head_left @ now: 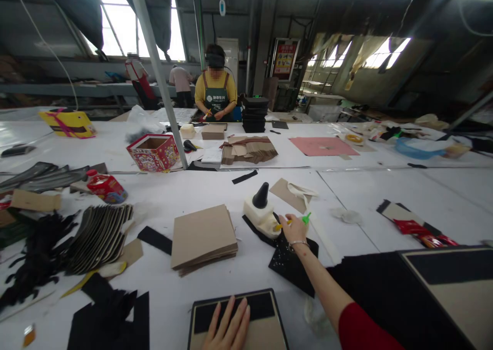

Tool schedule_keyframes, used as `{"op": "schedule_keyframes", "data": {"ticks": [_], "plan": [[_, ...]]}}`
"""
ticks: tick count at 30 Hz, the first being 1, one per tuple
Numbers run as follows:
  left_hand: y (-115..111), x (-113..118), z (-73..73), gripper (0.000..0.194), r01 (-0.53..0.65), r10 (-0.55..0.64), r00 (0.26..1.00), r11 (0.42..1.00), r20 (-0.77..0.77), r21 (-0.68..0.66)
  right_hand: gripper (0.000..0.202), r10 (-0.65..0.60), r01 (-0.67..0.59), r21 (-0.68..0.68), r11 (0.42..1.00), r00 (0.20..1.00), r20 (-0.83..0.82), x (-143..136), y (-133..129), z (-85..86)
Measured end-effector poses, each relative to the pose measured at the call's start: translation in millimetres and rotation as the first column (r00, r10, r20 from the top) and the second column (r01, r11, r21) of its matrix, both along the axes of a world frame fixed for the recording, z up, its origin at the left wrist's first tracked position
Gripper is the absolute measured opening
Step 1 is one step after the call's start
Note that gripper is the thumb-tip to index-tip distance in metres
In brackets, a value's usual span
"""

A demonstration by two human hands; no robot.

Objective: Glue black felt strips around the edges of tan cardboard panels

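My left hand (228, 325) lies flat, fingers spread, on a board (265, 329) with a dark strip and a black rim at the bottom centre. Out to the right, my right hand (295, 230) is closed round a thin yellow and green tool (306, 218). The tool's yellow end meets the opening of a cream-white container (256, 211) that has a black cone (261, 196) on top. Black material (295, 268) with white specks lies under my right wrist. To the left of the container sits a stack of grey-brown boards (204, 237).
Curved dark strips (98, 237) and black ribbons (34, 252) crowd the left. Black cloth (385, 293) and a larger panel (458, 293) lie at right. A metal pole (159, 77) rises beyond a red box (152, 153). Across the table, a person (215, 90) in an apron works.
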State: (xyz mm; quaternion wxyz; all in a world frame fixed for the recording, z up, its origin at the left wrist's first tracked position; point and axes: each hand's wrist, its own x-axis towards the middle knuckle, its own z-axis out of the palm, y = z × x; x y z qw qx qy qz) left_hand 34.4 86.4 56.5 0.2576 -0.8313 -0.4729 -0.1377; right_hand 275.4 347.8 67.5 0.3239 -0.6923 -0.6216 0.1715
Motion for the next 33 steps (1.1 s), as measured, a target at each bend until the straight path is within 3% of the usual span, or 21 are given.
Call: {"op": "schedule_keyframes", "data": {"ticks": [3,8,13,15,18,24,28,33], "plan": [[1,-2,11.5,0.053,0.006,-0.007,1.000,0.999,-0.021,-0.038,0.053,-0.058,0.059,0.090,0.994,0.998,-0.007,12,-19,14.7],[-2,5,9.2,0.068,0.005,-0.002,0.999,0.998,0.049,-0.060,0.067,-0.032,0.044,0.175,0.984,0.997,-0.068,4,-72,42.5],[-10,4,8.0,0.075,-0.033,0.052,0.991,0.988,0.121,-0.151,0.055,0.189,-0.176,0.117,0.977,0.976,-0.108,-69,-172,62.0],[-13,-1,5.1,0.073,-0.081,0.109,0.983,0.980,0.149,-0.182,0.055,0.362,-0.363,0.007,0.932,0.925,-0.117,-103,-211,66.1],[-18,-9,-2.1,0.070,-0.167,0.201,0.967,0.965,0.160,-0.204,0.058,0.461,-0.473,-0.110,0.874,0.880,-0.113,-136,-246,63.8],[-25,-12,-7.7,0.060,-0.165,0.191,0.978,0.951,0.078,-0.263,0.064,0.516,-0.527,-0.188,0.829,0.850,-0.109,-133,-255,45.4],[-27,-6,-3.2,0.053,-0.248,0.272,0.962,0.897,0.016,-0.365,0.063,0.501,-0.505,-0.195,0.841,0.862,-0.073,-117,-250,38.7],[-24,-7,-6.3,0.049,-0.274,0.291,0.957,0.869,-0.023,-0.413,0.070,0.457,-0.439,-0.207,0.874,0.888,0.046,-95,-242,29.9]]}}
